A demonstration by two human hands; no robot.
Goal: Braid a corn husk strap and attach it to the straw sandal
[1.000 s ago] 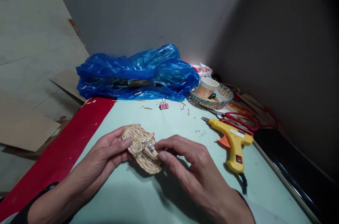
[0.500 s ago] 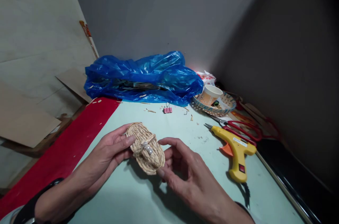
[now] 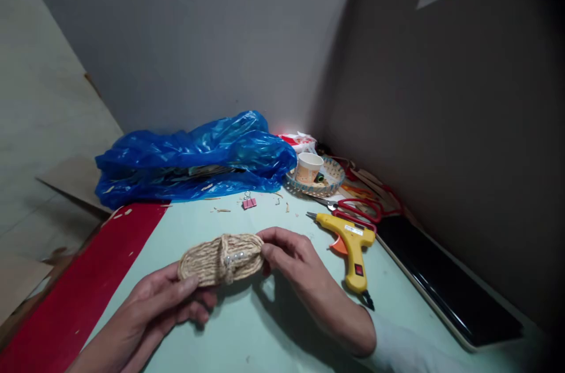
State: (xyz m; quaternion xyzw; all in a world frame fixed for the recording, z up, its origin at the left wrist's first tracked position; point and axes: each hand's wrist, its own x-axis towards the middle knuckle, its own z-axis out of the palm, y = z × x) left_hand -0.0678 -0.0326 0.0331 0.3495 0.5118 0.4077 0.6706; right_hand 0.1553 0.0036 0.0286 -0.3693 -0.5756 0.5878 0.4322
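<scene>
A small braided straw slipper (image 3: 203,261) hangs level above the pale green tabletop, its strap crossing the sole with clear, shiny beads (image 3: 233,258) beside it. My left hand (image 3: 170,296) grips the wide left end, thumb on top and fingers underneath. At the opposite end, my right hand (image 3: 286,252) pinches the tip between thumb and forefinger. To the right of that hand lies a yellow hot glue gun (image 3: 354,240) with an orange trigger, its nozzle pointing left.
A blue plastic bag (image 3: 189,152) lies crumpled at the back. A paper cup (image 3: 309,168) stands in a woven basket (image 3: 338,176). Red-handled scissors (image 3: 362,208), a pink binder clip (image 3: 249,203) and straw scraps lie nearby. A black flat object (image 3: 450,279) lies along the right.
The slipper has turned to lie lengthwise across the view and moved slightly left. My right hand's fingers have closed on its right end. The camera has swung to the right.
</scene>
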